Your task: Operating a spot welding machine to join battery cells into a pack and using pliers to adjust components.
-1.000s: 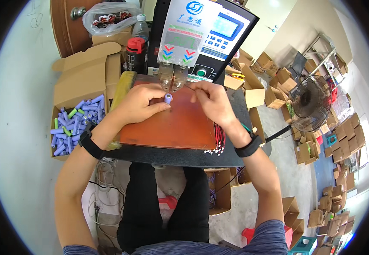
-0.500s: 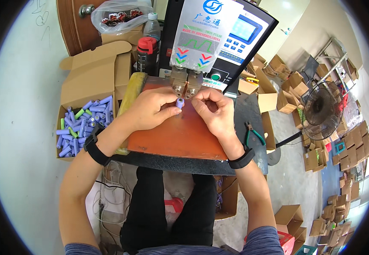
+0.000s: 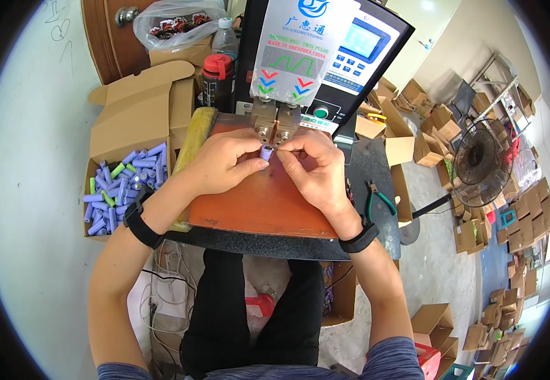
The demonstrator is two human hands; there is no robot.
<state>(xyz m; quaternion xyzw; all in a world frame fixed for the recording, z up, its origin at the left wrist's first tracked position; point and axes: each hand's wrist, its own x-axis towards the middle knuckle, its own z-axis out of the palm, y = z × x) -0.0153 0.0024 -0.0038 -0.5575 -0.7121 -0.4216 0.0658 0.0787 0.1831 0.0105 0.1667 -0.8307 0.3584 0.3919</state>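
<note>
My left hand [image 3: 223,163] is closed on a purple cylindrical battery cell [image 3: 266,152], gripped between thumb and fingertips. The cell's end sits right under the electrode tips of a spot welder [image 3: 276,120]; whether they touch, I cannot tell. On the other side of the tips, my right hand [image 3: 318,170] pinches thumb and forefinger together beside the cell. Anything held in that pinch is too small to make out. Both wrists are above an orange mat [image 3: 250,212] on the worktable.
At left, an open cardboard box [image 3: 161,140] holds many purple and several green cells. A yellow wrapped roll [image 3: 194,161] edges the mat. Green-handled pliers [image 3: 379,199] lie at right, with a fan [image 3: 482,163] beyond. A red-capped bottle [image 3: 218,79] stands behind.
My right hand has moved slightly left and closer to the cell, its thumb and forefinger now nearer together. The left hand keeps its hold on the cell with little movement.
</note>
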